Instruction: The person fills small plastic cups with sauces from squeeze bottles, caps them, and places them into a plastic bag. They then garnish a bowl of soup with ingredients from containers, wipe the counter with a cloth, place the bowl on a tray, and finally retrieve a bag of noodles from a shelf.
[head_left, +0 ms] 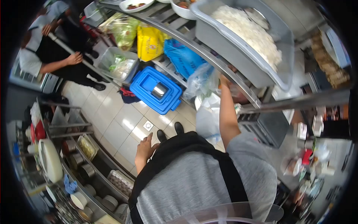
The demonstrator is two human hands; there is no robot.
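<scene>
My left hand (145, 148) hangs over the tiled floor beside my apron, its fingers apart and nothing in it. The right arm reaches under the metal rack's upper shelf; of my right hand (225, 80) only a part shows at the shelf edge, the fingers hidden. Near it are a clear plastic bag (201, 81), a blue bag (183, 58) and a white bag (209, 115). Above, on the rack, stands a grey tub (233, 46) of white rice-like food with a metal scoop. A blue lidded box (140, 84) carries a metal cup (159, 90).
A person (37, 56) at upper left holds a long pole. Yellow bag (150, 43) and vegetable tub (120, 71) are beyond the blue box. Shelving with bowls and an egg tray (121, 183) runs along the left. A dark grey crate (264, 128) is at right.
</scene>
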